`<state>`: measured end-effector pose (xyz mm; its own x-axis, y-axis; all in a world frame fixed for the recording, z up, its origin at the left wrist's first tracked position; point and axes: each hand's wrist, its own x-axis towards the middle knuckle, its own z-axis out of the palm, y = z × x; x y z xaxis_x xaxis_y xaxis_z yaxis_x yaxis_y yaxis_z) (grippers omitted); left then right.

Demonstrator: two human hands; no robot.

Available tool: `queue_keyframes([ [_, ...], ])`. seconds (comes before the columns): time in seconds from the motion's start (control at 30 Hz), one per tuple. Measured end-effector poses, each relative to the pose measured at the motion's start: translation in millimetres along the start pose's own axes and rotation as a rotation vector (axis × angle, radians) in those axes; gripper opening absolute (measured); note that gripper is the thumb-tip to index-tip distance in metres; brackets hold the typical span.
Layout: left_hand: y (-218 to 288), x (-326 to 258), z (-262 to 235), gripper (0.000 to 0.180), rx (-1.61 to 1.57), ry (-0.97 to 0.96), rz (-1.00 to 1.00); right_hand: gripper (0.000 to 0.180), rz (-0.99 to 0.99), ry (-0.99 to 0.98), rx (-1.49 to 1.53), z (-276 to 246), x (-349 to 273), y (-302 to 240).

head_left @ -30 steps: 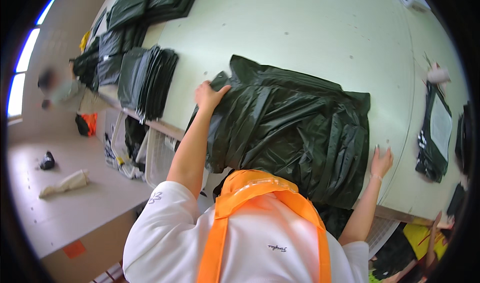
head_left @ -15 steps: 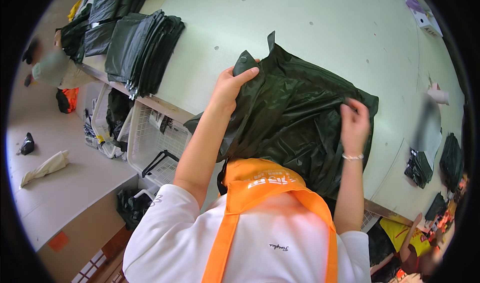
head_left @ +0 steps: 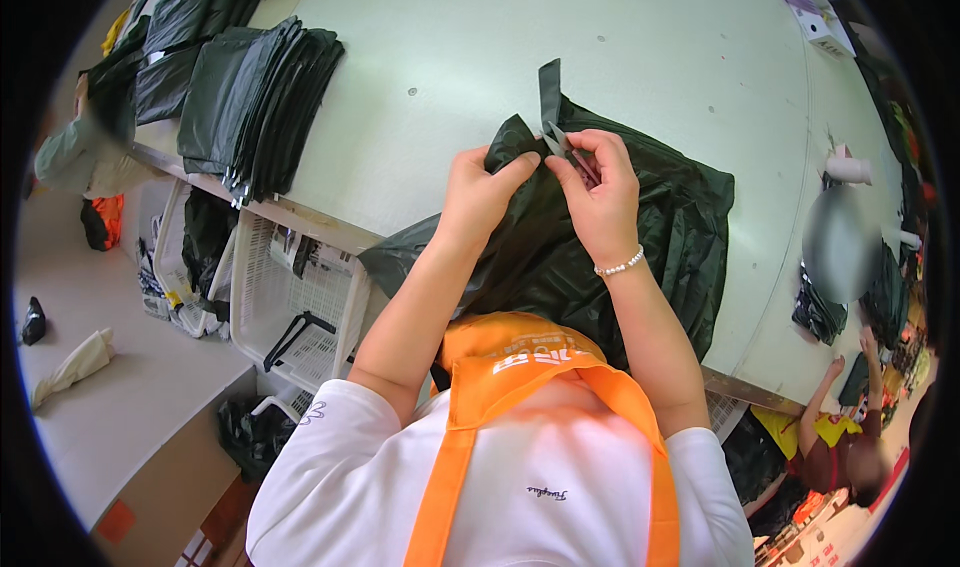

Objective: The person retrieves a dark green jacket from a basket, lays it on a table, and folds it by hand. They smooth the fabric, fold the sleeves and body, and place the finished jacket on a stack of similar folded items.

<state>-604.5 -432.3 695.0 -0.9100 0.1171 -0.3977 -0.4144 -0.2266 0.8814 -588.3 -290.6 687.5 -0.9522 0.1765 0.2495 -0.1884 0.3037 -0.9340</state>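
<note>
A dark green garment (head_left: 640, 237) of thin shiny fabric lies bunched on the pale table (head_left: 450, 77) in front of me. My left hand (head_left: 480, 192) pinches a raised fold of it at its upper left edge. My right hand (head_left: 600, 192), with a bead bracelet on the wrist, holds small metal thread snips against the same fold, beside a narrow strap that sticks up. Both hands nearly touch each other. Part of the garment hangs over the table's near edge.
Stacks of folded dark green garments (head_left: 255, 97) sit at the table's left end. A white wire basket (head_left: 290, 297) stands under the table. A small box (head_left: 815, 17) lies far right. Another person (head_left: 850, 447) works at lower right, another (head_left: 80, 147) at left.
Both hands have come together from the garment's two sides to one raised fold near its top. The garment has been gathered closer to me.
</note>
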Motion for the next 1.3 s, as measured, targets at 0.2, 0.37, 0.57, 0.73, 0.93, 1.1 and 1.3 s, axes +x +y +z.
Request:
queue_keyframes([
  [0.2, 1.6, -4.8, 3.8, 0.022, 0.063, -0.028, 0.022, 0.017, -0.001, 0.032, -0.052, -7.2, 1.2, -12.2],
  [0.37, 1.7, -9.4, 2.6, 0.023, 0.032, 0.010, 0.072, 0.023, -0.080, 0.118, -0.078, -12.3, -0.8, -18.7],
  [0.57, -9.1, -10.1, 9.2, 0.014, 0.476, -0.006, 0.281, 0.029, 0.278, 0.093, 0.103, -22.5, -3.9, -20.8],
  [0.73, -12.8, -23.2, 27.9, 0.012, 0.791, -0.007, 0.693, 0.022, 0.360, 0.072, 0.114, -22.6, -6.3, 0.4],
  [0.93, -11.0, -24.5, 38.3, 0.012, 0.891, 0.062, 0.665, 0.020, 0.284, 0.154, 0.079, -20.3, -15.2, -2.9],
  [1.1, -20.5, -24.4, 36.4, 0.013, 0.882, 0.086, 0.846, 0.019, 0.287, 0.130, 0.034, -23.9, -19.0, -5.8],
  [1.3, -22.1, -29.9, 34.0, 0.014, 0.856, 0.109, 0.916, 0.017, 0.294, 0.071, -0.032, -29.4, -25.9, -16.5],
])
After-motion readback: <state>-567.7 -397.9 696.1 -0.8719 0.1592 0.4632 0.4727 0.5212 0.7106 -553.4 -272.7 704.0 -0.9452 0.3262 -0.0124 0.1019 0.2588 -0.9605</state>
